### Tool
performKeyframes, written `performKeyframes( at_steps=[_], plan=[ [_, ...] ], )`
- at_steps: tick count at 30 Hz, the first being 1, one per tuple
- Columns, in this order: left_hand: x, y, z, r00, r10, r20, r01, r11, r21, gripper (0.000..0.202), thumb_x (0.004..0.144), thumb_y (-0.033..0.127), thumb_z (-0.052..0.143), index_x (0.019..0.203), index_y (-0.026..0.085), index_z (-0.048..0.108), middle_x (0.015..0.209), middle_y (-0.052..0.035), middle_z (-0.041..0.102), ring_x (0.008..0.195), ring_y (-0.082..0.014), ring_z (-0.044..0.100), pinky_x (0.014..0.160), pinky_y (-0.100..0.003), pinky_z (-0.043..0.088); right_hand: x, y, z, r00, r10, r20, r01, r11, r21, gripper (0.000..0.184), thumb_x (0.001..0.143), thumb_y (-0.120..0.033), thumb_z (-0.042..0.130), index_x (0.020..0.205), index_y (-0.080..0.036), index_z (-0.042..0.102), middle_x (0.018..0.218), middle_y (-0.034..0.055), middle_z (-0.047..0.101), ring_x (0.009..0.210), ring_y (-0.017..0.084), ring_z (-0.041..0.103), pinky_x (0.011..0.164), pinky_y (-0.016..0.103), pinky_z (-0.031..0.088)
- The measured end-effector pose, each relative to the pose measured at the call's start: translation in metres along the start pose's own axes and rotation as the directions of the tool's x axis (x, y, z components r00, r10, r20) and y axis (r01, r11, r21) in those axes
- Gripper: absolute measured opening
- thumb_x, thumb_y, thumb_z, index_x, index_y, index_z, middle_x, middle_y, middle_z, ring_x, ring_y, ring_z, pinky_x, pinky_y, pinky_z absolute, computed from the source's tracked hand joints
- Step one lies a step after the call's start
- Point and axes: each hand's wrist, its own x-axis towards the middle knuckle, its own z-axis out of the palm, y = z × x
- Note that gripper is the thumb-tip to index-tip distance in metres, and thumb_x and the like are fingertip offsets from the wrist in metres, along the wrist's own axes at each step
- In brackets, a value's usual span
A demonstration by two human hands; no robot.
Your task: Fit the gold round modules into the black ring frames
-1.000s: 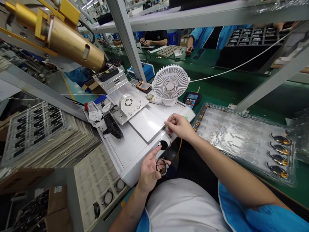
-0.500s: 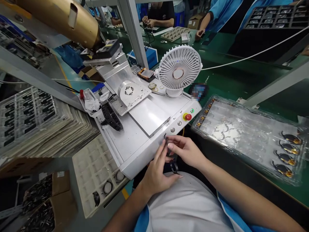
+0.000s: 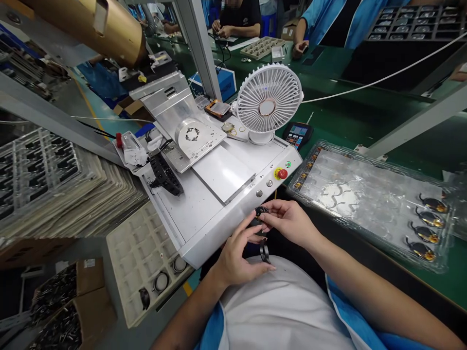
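Observation:
My two hands meet just in front of the white machine base [image 3: 204, 218]. My right hand [image 3: 290, 221] pinches a small black round part [image 3: 260, 212] between thumb and fingers. My left hand [image 3: 237, 255] curls beneath it, fingertips touching the same part, and holds a dark ring [image 3: 264, 251] against its palm side. A red stop button [image 3: 281, 173] and two silver buttons sit on the base's front edge just above my hands.
A white desk fan [image 3: 268, 99] stands on the base. A clear blister tray [image 3: 365, 194] with gold-black parts lies at right. A beige compartment tray [image 3: 140, 253] with rings sits lower left, beside stacked trays [image 3: 54, 184]. A gold cylinder [image 3: 91, 24] hangs overhead. Other people work across the green bench.
My right hand came off the machine's front buttons and down to meet my left hand. Both hands now close on the small black part, and the view tilted downward.

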Motion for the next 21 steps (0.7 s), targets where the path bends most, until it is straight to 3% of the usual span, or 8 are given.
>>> performKeyframes(
  at_steps=[4, 7, 9, 11, 15, 17, 21],
  plan=[
    [0.004, 0.001, -0.005, 0.997, 0.026, 0.071, -0.042, 0.972, 0.232, 0.087, 0.075, 0.025, 0.089, 0.152, 0.026, 0.048, 0.165, -0.0190, 0.041, 0.136, -0.0383, 0.061, 0.106, -0.050, 0.059, 0.001, 0.003, -0.005, 0.997, 0.045, 0.056, -0.045, 0.999, 0.000, 0.050, 0.061, -0.047, 0.097, 0.091, -0.013, 0.075, 0.073, 0.0053, 0.075, 0.066, 0.019, 0.074, 0.065, 0.030, 0.064],
    [0.007, 0.000, -0.007, 0.993, 0.006, 0.116, -0.035, 0.968, 0.247, 0.085, 0.076, 0.023, 0.088, 0.152, 0.026, 0.049, 0.163, -0.0176, 0.044, 0.143, -0.0383, 0.053, 0.111, -0.052, 0.055, 0.000, 0.006, -0.007, 0.999, 0.040, 0.031, -0.040, 0.999, 0.020, 0.049, 0.064, -0.050, 0.095, 0.088, -0.013, 0.073, 0.072, 0.0056, 0.075, 0.064, 0.018, 0.073, 0.064, 0.029, 0.062],
    [0.008, -0.002, -0.008, 0.995, 0.004, 0.103, -0.019, 0.988, 0.153, 0.086, 0.073, 0.022, 0.090, 0.150, 0.027, 0.052, 0.164, -0.0193, 0.043, 0.134, -0.0374, 0.063, 0.108, -0.051, 0.057, -0.001, 0.006, -0.007, 1.000, 0.029, 0.000, -0.029, 0.999, 0.046, 0.048, 0.065, -0.051, 0.094, 0.083, -0.013, 0.071, 0.067, 0.0029, 0.072, 0.059, 0.015, 0.069, 0.060, 0.027, 0.059],
    [0.007, -0.006, -0.007, 1.000, -0.001, 0.018, 0.001, 0.999, -0.037, 0.083, 0.070, 0.022, 0.093, 0.146, 0.026, 0.057, 0.162, -0.0207, 0.045, 0.121, -0.0340, 0.072, 0.104, -0.047, 0.060, -0.002, 0.004, -0.006, 1.000, 0.026, -0.014, -0.025, 0.997, 0.075, 0.046, 0.065, -0.050, 0.094, 0.077, -0.015, 0.067, 0.062, -0.0006, 0.067, 0.053, 0.011, 0.061, 0.056, 0.024, 0.055],
    [0.007, -0.013, -0.003, 0.973, -0.126, -0.193, 0.027, 0.895, -0.446, 0.059, 0.074, 0.028, 0.092, 0.128, 0.021, 0.070, 0.129, -0.0164, 0.075, 0.117, -0.0297, 0.075, 0.104, -0.042, 0.060, -0.008, 0.000, -0.003, 0.995, 0.083, 0.060, -0.087, 0.994, 0.069, 0.042, 0.064, -0.044, 0.095, 0.071, -0.014, 0.066, 0.066, -0.0003, 0.066, 0.056, 0.009, 0.057, 0.054, 0.021, 0.050],
    [0.008, -0.016, -0.001, 0.946, -0.199, -0.257, 0.028, 0.837, -0.547, 0.052, 0.073, 0.036, 0.093, 0.118, 0.021, 0.073, 0.119, -0.0140, 0.079, 0.115, -0.0282, 0.075, 0.103, -0.041, 0.060, -0.011, 0.000, 0.002, 0.987, 0.130, 0.097, -0.138, 0.988, 0.071, 0.042, 0.063, -0.042, 0.096, 0.070, -0.013, 0.066, 0.068, 0.0006, 0.067, 0.059, 0.009, 0.058, 0.057, 0.021, 0.050],
    [0.010, -0.019, 0.004, 0.926, -0.253, -0.281, 0.025, 0.783, -0.622, 0.055, 0.065, 0.035, 0.098, 0.114, 0.025, 0.075, 0.120, -0.0096, 0.080, 0.107, -0.0235, 0.078, 0.095, -0.036, 0.064, -0.016, 0.003, 0.018, 0.968, 0.217, 0.127, -0.236, 0.958, 0.164, 0.047, 0.056, -0.039, 0.097, 0.067, -0.015, 0.059, 0.066, -0.0006, 0.066, 0.059, 0.011, 0.061, 0.060, 0.023, 0.052]
  ],
)
